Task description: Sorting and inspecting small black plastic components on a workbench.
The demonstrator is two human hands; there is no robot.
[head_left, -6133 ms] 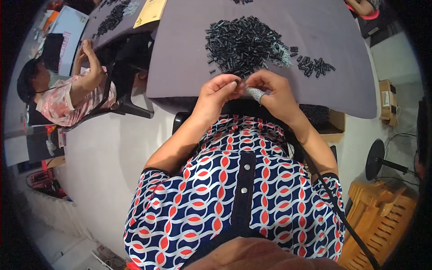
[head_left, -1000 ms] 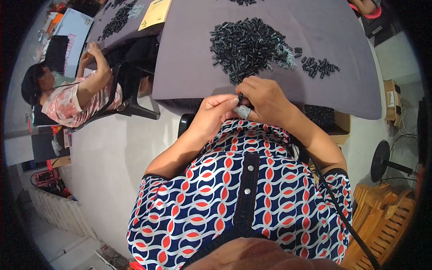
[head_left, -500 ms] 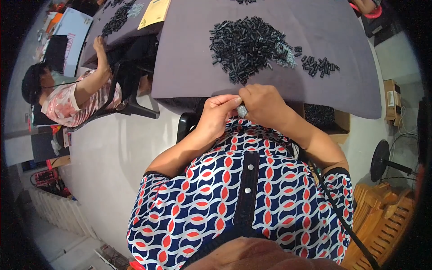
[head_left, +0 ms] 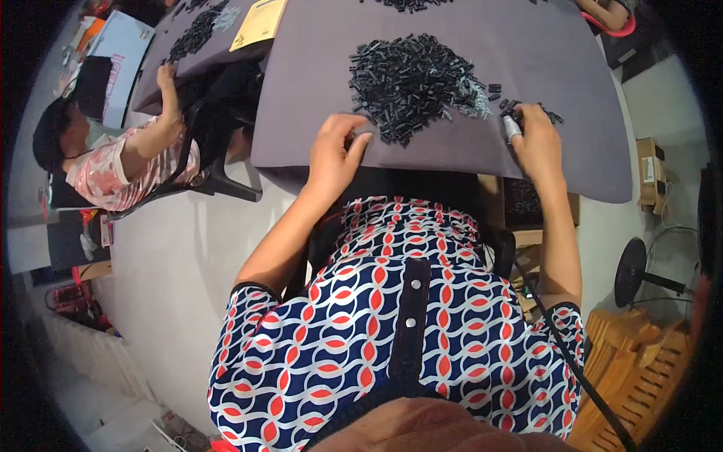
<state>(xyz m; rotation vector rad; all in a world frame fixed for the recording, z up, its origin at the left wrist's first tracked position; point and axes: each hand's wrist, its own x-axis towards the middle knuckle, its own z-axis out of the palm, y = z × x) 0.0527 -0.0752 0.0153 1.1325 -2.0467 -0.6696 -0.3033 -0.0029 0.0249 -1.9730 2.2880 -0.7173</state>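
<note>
Two hands rest on the counter (head_left: 572, 68): left hand (head_left: 335, 154) and right hand (head_left: 536, 142). One large pile of small black parts (head_left: 410, 83), uncountable individually. One smaller cluster of black parts (head_left: 553, 114). One small grey cylindrical piece (head_left: 511, 128). One co-worker (head_left: 113, 154). One yellow sheet (head_left: 258, 22).

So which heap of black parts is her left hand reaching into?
The big heap mid-table; her left hand touches its near edge. The small cluster lies by her right hand.

A grey table (head_left: 572, 68) carries a large heap of small black parts (head_left: 410, 83) near its middle, a smaller black cluster (head_left: 527, 111) just to the right (some silvery pieces (head_left: 474, 94) lie between), and another scatter (head_left: 410, 4) at the far edge.
</note>
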